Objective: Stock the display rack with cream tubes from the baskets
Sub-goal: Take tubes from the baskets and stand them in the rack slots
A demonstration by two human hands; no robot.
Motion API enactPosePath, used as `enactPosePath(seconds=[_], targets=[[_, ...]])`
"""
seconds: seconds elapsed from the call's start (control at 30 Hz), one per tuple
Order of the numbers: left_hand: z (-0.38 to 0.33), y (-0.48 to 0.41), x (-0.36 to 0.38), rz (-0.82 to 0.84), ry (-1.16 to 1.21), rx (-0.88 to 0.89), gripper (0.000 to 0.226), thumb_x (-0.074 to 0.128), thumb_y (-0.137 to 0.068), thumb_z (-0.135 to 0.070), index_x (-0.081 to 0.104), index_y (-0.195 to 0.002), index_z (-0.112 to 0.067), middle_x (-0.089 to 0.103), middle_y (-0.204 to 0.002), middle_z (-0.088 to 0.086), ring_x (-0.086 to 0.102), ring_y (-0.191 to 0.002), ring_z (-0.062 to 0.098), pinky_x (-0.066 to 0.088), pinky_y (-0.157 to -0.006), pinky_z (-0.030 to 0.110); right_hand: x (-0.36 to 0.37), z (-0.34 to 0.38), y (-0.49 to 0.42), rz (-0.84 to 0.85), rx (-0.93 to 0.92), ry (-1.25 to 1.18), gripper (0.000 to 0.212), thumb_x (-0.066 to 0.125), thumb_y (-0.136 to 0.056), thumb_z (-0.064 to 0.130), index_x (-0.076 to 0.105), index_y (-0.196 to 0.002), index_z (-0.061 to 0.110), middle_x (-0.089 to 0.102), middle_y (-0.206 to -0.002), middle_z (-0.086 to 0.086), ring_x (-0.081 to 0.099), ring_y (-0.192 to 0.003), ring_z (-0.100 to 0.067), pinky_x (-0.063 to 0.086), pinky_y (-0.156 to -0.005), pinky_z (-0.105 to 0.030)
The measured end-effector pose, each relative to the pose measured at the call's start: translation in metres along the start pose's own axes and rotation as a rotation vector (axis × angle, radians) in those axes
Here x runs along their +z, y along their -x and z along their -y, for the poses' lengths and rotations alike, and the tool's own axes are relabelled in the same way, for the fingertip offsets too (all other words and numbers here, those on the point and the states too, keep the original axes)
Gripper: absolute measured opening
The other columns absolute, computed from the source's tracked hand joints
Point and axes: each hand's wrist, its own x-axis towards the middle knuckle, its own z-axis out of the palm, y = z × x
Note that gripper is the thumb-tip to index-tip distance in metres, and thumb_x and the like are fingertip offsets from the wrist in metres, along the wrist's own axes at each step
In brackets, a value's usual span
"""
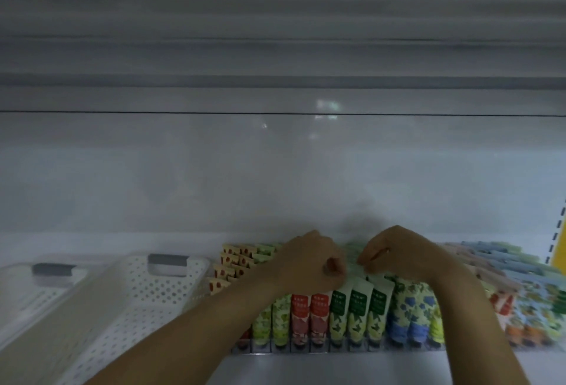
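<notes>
Dim white shelf bay, pale back wall (275, 170) blurred above. Low at centre-right, display rack (306, 350) packed with cream tubes (356, 305) in rows, caps down at the front rail: green-label ones in the middle, red tubes (309, 311) to their left, blue-flowered tubes (407, 311) to their right, more rows lying back toward the wall. Left of the rack, two white perforated baskets (159, 302), side by side, each with a grey handle (167, 260) at its far end. Left hand (312, 259) and right hand (395, 254) both over the middle rows, close together, fingers curled down onto the flat ends of pale green tubes. Pinching a tube or only touching: cannot tell for either hand. Ring (387, 250) on a right finger.
</notes>
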Motion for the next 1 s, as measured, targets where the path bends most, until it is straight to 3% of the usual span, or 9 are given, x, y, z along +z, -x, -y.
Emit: enactPosePath(seconds=[0.13, 0.27, 0.5, 0.7, 0.8, 0.93, 1.0], targets=[[-0.002, -0.001, 0.002, -0.006, -0.021, -0.016, 0.011, 0.062, -0.083, -0.020, 0.072, -0.083, -0.013, 0.069, -0.082, 0.000, 0.047, -0.065, 0.003, 0.042, -0.064, 0.022, 0.008, 0.002, -0.002, 0.060, 0.027, 0.038, 0.016, 0.068, -0.077, 0.006, 0.076, -0.085, 0.017, 0.071, -0.083, 0.003, 0.059, -0.069, -0.003, 0.045, -0.062, -0.010], [-0.004, -0.001, 0.003, -0.030, -0.090, -0.037, 0.010, 0.061, -0.083, -0.022, 0.069, -0.083, -0.015, 0.068, -0.088, -0.001, 0.051, -0.081, 0.010, 0.045, -0.071, 0.027, 0.008, 0.002, -0.003, 0.074, 0.041, 0.019, 0.018, 0.066, -0.078, 0.004, 0.076, -0.084, 0.017, 0.067, -0.076, 0.003, 0.057, -0.064, -0.001, 0.042, -0.051, -0.007], [-0.001, 0.000, 0.004, -0.032, -0.051, -0.058, 0.010, 0.061, -0.083, -0.023, 0.068, -0.080, -0.015, 0.068, -0.085, -0.002, 0.045, -0.075, 0.004, 0.044, -0.069, 0.026, 0.009, 0.003, -0.003, 0.078, 0.020, 0.045, 0.021, 0.064, -0.078, 0.003, 0.076, -0.089, 0.017, 0.069, -0.082, 0.002, 0.057, -0.068, -0.001, 0.045, -0.062, -0.008], [-0.002, 0.002, 0.005, -0.019, -0.052, -0.074, 0.009, 0.061, -0.082, -0.025, 0.059, -0.074, -0.023, 0.062, -0.079, -0.007, 0.044, -0.074, 0.004, 0.044, -0.070, 0.025, 0.001, 0.000, 0.002, 0.048, 0.036, -0.001, 0.017, 0.066, -0.079, 0.005, 0.073, -0.079, 0.020, 0.064, -0.072, 0.009, 0.054, -0.062, 0.001, 0.041, -0.051, -0.003], [-0.005, 0.003, 0.005, -0.016, -0.042, -0.077, 0.007, 0.061, -0.084, -0.026, 0.062, -0.083, -0.020, 0.060, -0.088, -0.005, 0.043, -0.080, 0.005, 0.043, -0.074, 0.024, -0.008, -0.009, 0.007, -0.002, 0.081, 0.011, 0.012, 0.068, -0.078, 0.006, 0.072, -0.081, 0.017, 0.058, -0.067, 0.015, 0.051, -0.060, 0.003, 0.037, -0.046, -0.002], [-0.011, 0.004, 0.006, -0.032, -0.036, -0.064, 0.022, 0.058, -0.087, -0.027, 0.065, -0.105, -0.016, 0.060, -0.103, 0.002, 0.049, -0.091, 0.010, 0.042, -0.076, 0.024, -0.012, -0.016, 0.010, 0.019, 0.141, 0.050, 0.010, 0.070, -0.077, 0.008, 0.072, -0.080, 0.018, 0.063, -0.074, 0.009, 0.058, -0.074, -0.008, 0.046, -0.066, -0.017], [-0.013, 0.003, 0.007, -0.033, -0.035, -0.062, 0.023, 0.058, -0.088, -0.027, 0.066, -0.108, -0.017, 0.059, -0.104, 0.002, 0.050, -0.096, 0.011, 0.039, -0.075, 0.021, -0.010, -0.015, 0.010, 0.056, 0.147, 0.076, 0.010, 0.070, -0.077, 0.009, 0.073, -0.085, 0.015, 0.062, -0.074, 0.009, 0.057, -0.073, -0.008, 0.046, -0.068, -0.018]])
